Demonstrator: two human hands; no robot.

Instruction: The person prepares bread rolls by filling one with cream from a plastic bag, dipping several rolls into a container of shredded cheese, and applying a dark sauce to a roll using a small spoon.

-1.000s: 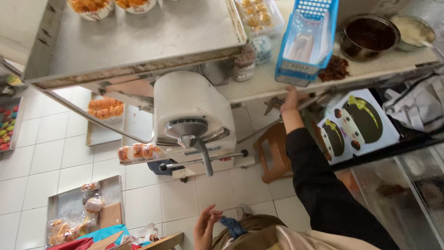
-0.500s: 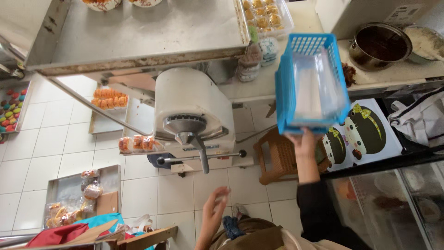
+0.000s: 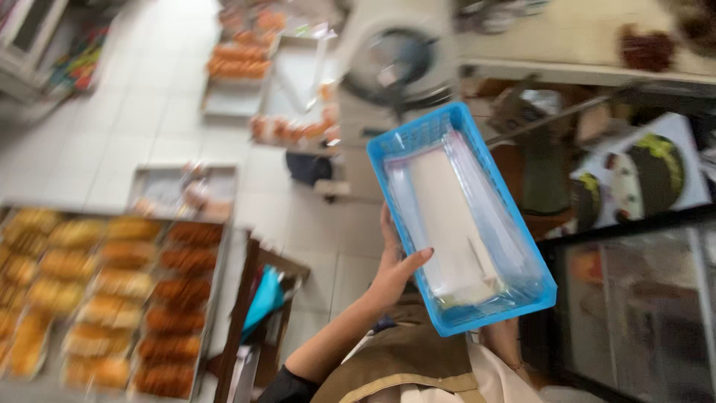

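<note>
Head view: blue basket [image 3: 477, 298] lowered, left hand [image 3: 394, 269] gripping.

The basket [image 3: 462, 224] has plastic bags [image 3: 455, 224] lying in it. Left of it a tray of pastries [image 3: 104, 298] sits, a wooden stool [image 3: 257, 313] between them, the machine [image 3: 395, 67] beyond.

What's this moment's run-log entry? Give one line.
left hand: grips blue plastic mesh basket rim | contents: flat clear plastic bags | right hand: hidden beneath basket

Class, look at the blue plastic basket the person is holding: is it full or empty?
Neither: the blue basket holds a flat stack of clear plastic bags across its bottom, well below the rim. The left hand grips its side.
</note>
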